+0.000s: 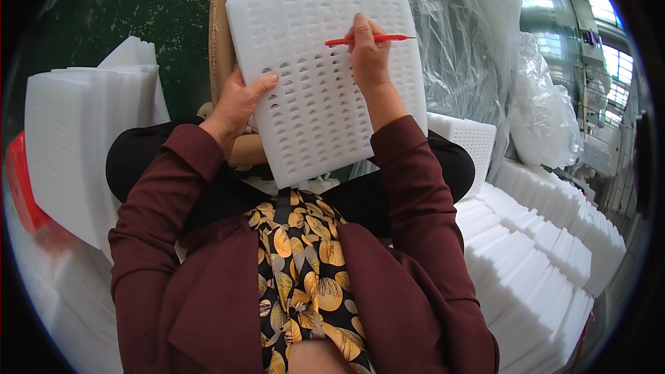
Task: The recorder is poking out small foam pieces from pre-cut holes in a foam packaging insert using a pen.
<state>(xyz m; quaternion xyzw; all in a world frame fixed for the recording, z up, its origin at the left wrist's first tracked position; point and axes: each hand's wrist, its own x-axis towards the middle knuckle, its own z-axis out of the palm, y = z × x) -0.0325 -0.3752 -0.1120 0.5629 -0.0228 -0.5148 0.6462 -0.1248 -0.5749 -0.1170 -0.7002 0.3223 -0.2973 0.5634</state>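
Note:
A white foam sheet (315, 135) with rows of half-round slots is tilted up over my lap, its far part above an open cardboard box (220, 34). My left hand (239, 102) grips the sheet's left edge, thumb on the front face, the other fingers hidden behind it. Over the upper right of the sheet, my right hand (370, 52) is closed around a slim red pen-like tool (339, 42). The tool lies crosswise, its thin tip pointing right. Whether it touches the foam I cannot tell.
White foam sheets (76, 138) stand at the left beside a red object (24, 183). Several stacks of foam sheets (519, 263) fill the lower right. Clear plastic wrapping (457, 34) hangs at the right, with a stuffed clear bag (547, 111) beyond. The green floor (138, 7) is scuffed.

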